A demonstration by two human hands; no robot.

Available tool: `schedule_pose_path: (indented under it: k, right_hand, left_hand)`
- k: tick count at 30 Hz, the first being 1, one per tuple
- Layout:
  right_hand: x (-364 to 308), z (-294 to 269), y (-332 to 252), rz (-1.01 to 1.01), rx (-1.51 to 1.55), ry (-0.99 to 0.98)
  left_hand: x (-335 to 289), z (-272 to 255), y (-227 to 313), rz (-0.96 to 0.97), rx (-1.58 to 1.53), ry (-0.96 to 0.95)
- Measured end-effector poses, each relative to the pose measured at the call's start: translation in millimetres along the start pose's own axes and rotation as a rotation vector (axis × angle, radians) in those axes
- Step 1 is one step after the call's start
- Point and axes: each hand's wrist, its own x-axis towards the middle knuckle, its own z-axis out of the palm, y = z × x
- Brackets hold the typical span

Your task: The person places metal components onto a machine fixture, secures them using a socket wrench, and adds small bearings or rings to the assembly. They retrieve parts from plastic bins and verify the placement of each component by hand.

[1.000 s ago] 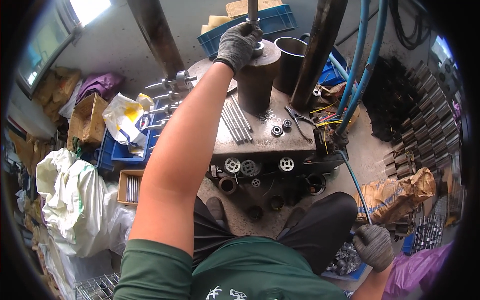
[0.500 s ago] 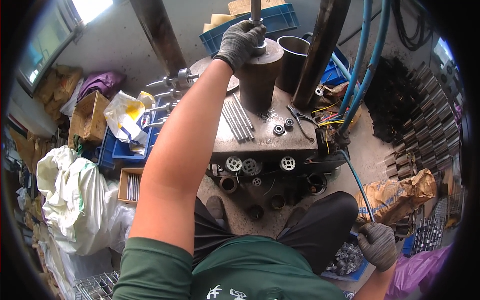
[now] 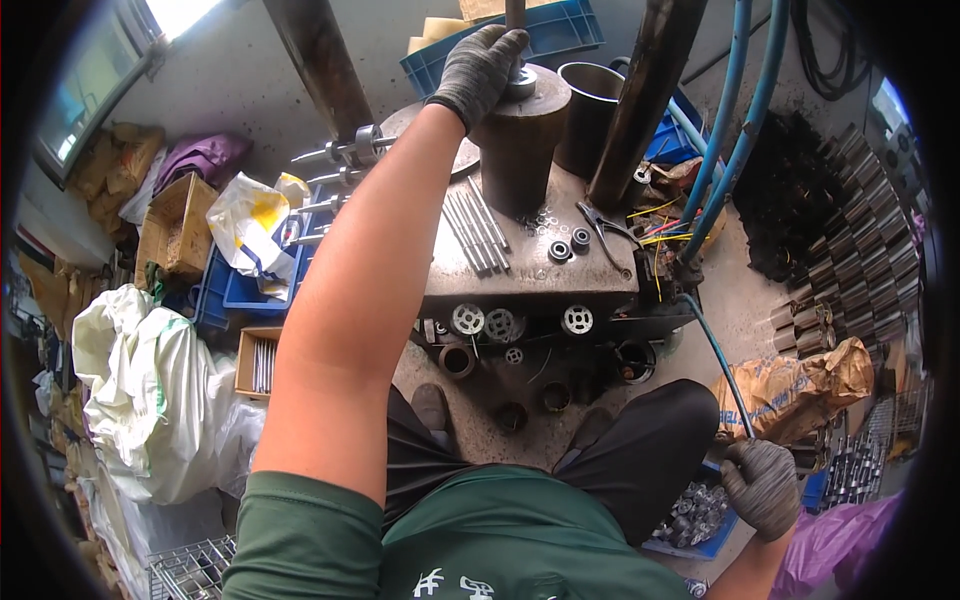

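At the top of the press bed, my gloved left hand (image 3: 480, 72) is closed at an upright metal rod (image 3: 515, 14); its fingers hide what lies between them. Just below the fingertips a metal ring (image 3: 521, 84) sits on a thick steel cylinder (image 3: 522, 140) that stands on the metal bed (image 3: 580, 275). Low on the right, my gloved right hand (image 3: 762, 488) grips the end of a long lever (image 3: 724, 375). Slim metal shafts (image 3: 475, 232) lie side by side on the bed. Two bearings (image 3: 559, 250), small rings and pliers (image 3: 605, 228) lie to their right.
Dark steel columns (image 3: 640, 110) and blue hoses (image 3: 735, 150) rise beside the bed. A wide metal pipe (image 3: 590, 120) stands behind. Blue crates (image 3: 575, 30), a white sack (image 3: 140, 400) and a brown paper sack (image 3: 800, 390) surround me. Stacked metal sleeves (image 3: 860, 240) line the right.
My left hand has risen slightly along the rod. The collar on the rod, visible before, is now out of sight. My right hand stays on the lever, almost unmoved.
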Motion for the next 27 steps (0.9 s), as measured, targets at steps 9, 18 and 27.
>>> schedule_pose_path:
  k: [9,18,27]
  right_hand:
    - [8,-12,-1,-0.074,-0.016,-0.036]
    - [7,-8,2,-0.071,-0.014,-0.067]
    - [8,-12,1,-0.051,-0.043,-0.095]
  left_hand:
    - [9,-4,-11,0.035,0.031,-0.014]
    - [9,-4,-13,0.032,0.013,-0.012]
    - [4,-3,-5,0.025,0.052,-0.015]
